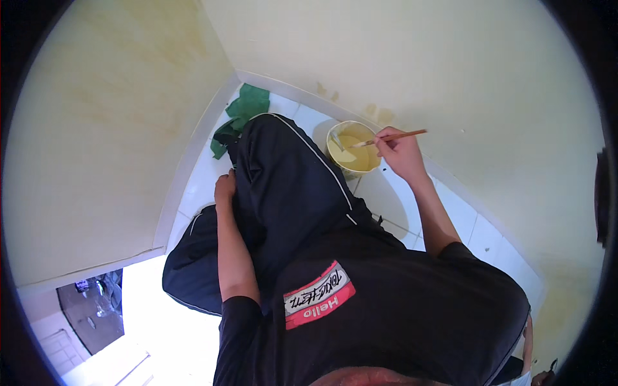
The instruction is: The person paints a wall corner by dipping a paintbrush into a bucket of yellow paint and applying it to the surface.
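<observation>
My right hand [400, 153] pinches a thin paintbrush [407, 134] with a reddish-brown wooden handle. The brush's tip points left, over the mouth of a pale yellow paint bucket [332, 152] on the floor. Light yellow paint [358, 143] is inside the bucket, and a streaked whitish strip leans at its inner left side. Beside my bent knee, my left hand [224, 188] hangs low near the dark trouser leg; its fingers are partly hidden, and I cannot make out whether it holds anything.
Green cloth [250, 103] lies crumpled in the corner on the white tiled floor [389, 204]. Cream walls [412, 58] with yellowish-brown smudges meet there above a pale skirting [283, 82]. A bright doorway [164, 315] opens at the lower left. Part of another person [528, 341] shows at the lower right.
</observation>
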`<state>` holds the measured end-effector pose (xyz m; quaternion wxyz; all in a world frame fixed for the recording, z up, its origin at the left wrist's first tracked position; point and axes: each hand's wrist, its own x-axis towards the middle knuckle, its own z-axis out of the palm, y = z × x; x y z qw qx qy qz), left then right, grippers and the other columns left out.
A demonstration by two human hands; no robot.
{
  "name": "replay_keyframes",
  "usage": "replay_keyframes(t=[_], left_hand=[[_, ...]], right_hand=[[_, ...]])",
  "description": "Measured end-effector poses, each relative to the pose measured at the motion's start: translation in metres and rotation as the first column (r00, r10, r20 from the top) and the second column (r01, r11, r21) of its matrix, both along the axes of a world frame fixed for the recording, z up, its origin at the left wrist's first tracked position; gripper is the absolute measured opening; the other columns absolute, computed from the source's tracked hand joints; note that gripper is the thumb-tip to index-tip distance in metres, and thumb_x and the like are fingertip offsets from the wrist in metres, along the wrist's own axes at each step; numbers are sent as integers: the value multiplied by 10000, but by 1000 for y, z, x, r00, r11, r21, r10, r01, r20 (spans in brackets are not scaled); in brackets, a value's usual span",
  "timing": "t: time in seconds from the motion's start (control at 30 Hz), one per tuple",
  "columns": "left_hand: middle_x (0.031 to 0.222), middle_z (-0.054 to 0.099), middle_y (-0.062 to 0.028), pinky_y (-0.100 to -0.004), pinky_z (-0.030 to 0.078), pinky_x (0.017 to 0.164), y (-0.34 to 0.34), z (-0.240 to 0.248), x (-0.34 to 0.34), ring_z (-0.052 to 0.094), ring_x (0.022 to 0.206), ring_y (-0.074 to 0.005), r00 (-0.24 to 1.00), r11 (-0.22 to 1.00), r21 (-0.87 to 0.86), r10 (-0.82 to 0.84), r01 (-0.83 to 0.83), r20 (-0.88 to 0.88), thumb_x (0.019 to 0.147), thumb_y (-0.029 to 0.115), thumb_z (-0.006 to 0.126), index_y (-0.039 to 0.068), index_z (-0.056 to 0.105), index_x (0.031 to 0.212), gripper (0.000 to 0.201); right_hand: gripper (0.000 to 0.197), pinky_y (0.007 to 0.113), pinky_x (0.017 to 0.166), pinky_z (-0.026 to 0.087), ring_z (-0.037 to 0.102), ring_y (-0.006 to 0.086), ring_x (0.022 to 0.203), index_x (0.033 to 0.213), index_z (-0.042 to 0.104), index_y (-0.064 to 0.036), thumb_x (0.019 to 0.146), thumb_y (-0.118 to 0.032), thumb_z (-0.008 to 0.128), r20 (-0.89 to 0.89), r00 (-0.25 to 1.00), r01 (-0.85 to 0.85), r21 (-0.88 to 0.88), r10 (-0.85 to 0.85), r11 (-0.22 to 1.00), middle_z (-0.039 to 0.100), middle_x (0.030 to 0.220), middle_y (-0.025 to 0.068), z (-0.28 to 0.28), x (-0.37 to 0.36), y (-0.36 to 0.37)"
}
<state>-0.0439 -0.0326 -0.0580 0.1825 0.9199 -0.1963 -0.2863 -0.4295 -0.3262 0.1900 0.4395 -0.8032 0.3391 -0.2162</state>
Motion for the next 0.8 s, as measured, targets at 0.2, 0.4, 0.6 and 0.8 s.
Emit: replay_keyframes(t=[0.2, 0.4, 0.6, 0.8], left_hand=[[1248, 574, -289, -482, 408, 1022, 6, -15, 2, 545, 1178, -437, 995, 999, 19, -51, 50, 81, 965, 478, 326, -21, 652, 1139, 621], [1207, 597, -294, -497, 413, 1012, -5, 21, -17, 553, 1161, -447, 998, 998, -17, 63, -63, 19, 963, 479, 343, -11, 656, 1131, 606], [1196, 597, -307, -499, 410, 1015, -4, 26, -20, 547, 1169, -451, 999, 997, -71, -19, 22, 43, 962, 472, 348, -36, 664, 1111, 616], [1200, 602, -298, -495, 411, 1019, 3, -6, -5, 550, 1175, -443, 996, 999, -36, -20, 23, 90, 958, 479, 359, -38, 667, 1118, 623]], right_hand=[[134, 378, 655, 537, 684, 308, 691, 836, 660, -1, 809, -132, 656, -202, 979, -38, -168, 3, 985, 693, 756, 176, -28, 10, 7], [143, 395, 657, 544, 683, 333, 688, 821, 671, -9, 806, -150, 656, -283, 959, -91, -206, 30, 974, 688, 742, 186, -41, 12, 3], [140, 331, 580, 520, 676, 222, 619, 802, 639, 5, 837, -130, 650, -128, 989, 59, -135, -76, 989, 660, 668, 141, -9, -4, -15], [202, 250, 479, 490, 650, 134, 533, 802, 588, 18, 926, -139, 619, 21, 979, 204, -14, -204, 979, 632, 633, 91, 44, -19, -4]])
